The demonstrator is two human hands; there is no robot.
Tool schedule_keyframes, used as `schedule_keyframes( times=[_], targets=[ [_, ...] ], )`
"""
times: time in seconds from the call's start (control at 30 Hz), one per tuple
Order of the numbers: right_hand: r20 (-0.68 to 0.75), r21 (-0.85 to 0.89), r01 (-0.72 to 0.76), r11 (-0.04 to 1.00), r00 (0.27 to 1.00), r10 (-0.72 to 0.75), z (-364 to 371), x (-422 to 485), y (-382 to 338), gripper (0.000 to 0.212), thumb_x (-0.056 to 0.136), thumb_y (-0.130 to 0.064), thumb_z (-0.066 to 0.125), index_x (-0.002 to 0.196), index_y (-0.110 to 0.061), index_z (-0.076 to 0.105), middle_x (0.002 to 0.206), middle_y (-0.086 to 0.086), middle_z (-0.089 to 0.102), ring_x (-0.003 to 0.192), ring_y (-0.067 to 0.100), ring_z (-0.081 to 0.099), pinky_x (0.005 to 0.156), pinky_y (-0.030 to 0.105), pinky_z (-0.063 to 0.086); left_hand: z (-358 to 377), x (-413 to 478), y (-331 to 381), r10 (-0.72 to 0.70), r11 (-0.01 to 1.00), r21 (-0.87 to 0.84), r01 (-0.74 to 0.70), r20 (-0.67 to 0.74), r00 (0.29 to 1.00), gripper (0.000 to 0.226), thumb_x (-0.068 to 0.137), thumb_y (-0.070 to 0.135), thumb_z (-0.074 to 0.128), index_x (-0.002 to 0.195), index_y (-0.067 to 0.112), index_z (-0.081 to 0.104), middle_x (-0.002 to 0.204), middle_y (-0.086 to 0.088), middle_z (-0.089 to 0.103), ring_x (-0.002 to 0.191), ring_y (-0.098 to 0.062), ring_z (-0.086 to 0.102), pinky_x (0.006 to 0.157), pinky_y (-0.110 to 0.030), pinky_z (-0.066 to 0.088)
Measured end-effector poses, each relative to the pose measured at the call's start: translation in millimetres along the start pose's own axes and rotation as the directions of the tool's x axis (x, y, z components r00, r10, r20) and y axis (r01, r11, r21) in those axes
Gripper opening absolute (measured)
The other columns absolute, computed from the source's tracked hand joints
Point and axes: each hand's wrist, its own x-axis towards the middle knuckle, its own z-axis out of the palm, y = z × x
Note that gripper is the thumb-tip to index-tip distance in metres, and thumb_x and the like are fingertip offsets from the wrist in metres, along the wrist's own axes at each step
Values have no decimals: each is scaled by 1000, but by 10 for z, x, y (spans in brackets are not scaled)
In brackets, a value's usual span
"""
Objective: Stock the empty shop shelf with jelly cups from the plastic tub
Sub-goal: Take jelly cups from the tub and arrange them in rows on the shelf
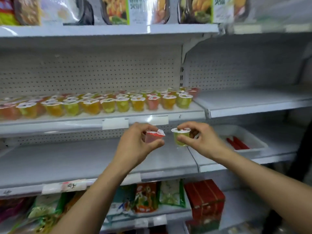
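Left hand (135, 142): thumb and fingers pinch a red jelly cup (154, 136) by its sides, the cup tilted with its lid towards the right. Right hand (200, 141): fingers on the lid and thumb on the wall pinch a green jelly cup (181, 138), held upright. The two cups are just beside each other, not touching, and both are in the air.

Both cups hang in front of the lip and label strip (115, 123) of the stocked shelf (194, 109), where rows of jelly cups (101, 105) run almost to its right end. The empty shelf (67, 162) lies directly beneath the hands. The plastic tub (263, 146) sits in the bay to the right, at about the level of the hands.

Assessed step: carrying, with placement pending. The next move appears to call for righting the red cup and setting both down base first.

Clearance: the lower shelf offers open room across its width. The upper shelf's lip overhangs it, so hands reaching deep must stay low.
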Motion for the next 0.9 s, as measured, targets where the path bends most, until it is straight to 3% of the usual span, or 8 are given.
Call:
schedule_keyframes(
  times=[0.17, 0.37, 0.47, 0.57, 0.73, 0.9],
  targets=[
    [-119, 35, -26, 999, 992, 30, -633, 166, 263, 22, 79, -34, 76, 100, -34, 70, 88, 8, 68, 75, 20, 60, 70, 33, 53, 241, 465, 490, 87, 996, -32, -87, -3, 996, 37, 70, 48, 82, 102, 35, 71, 98, 11, 65, 76, -6, 59, 72, -30, 52],
    [-198, 48, -93, 995, 975, 100, -1066, 548, 557, 27, 82, -27, 75, 109, -26, 69, 87, -1, 63, 79, 16, 61, 69, 28, 51, 416, 1000, 671, 98, 995, -3, -98, 13, 995, 37, 72, 44, 82, 105, 29, 73, 60, 18, 52, 56, -1, 50, 54, -20, 35],
    [-216, 50, -129, 990, 967, 137, -1175, 841, 717, 27, 83, -24, 75, 109, -27, 67, 88, -3, 63, 77, 13, 61, 66, 24, 48, 492, 1292, 722, 101, 995, 1, -101, 22, 995, 37, 73, 43, 82, 107, 30, 71, 76, 8, 69, 72, -8, 64, 66, -26, 47],
    [-234, 33, -150, 988, 960, 153, -1211, 1199, 859, 29, 83, -21, 75, 110, -25, 67, 93, -3, 64, 77, 8, 60, 66, 20, 47, 581, 1627, 756, 93, 996, -11, -92, 13, 996, 37, 72, 44, 82, 105, 33, 71, 82, 4, 71, 75, -13, 67, 75, -32, 56],
    [-226, -4, -204, 979, 954, 198, -1120, 1773, 1154, 30, 83, -18, 75, 111, -20, 66, 97, 3, 66, 77, 13, 60, 70, 26, 50, 715, 2091, 766, 113, 992, -57, -111, 30, 993, 34, 73, 43, 82, 103, 34, 69, 90, 11, 72, 79, -8, 69, 80, -38, 58],
    [-247, -47, -246, 968, 942, 227, -973, 2093, 1416, 18, 82, -23, 75, 96, -26, 63, 94, 0, 66, 82, 19, 62, 78, 34, 53, 837, 2373, 715, 140, 988, -79, -133, 79, 987, 36, 76, 40, 79, 109, 32, 68, 96, 9, 72, 84, -6, 69, 84, -37, 58]
  ],
)
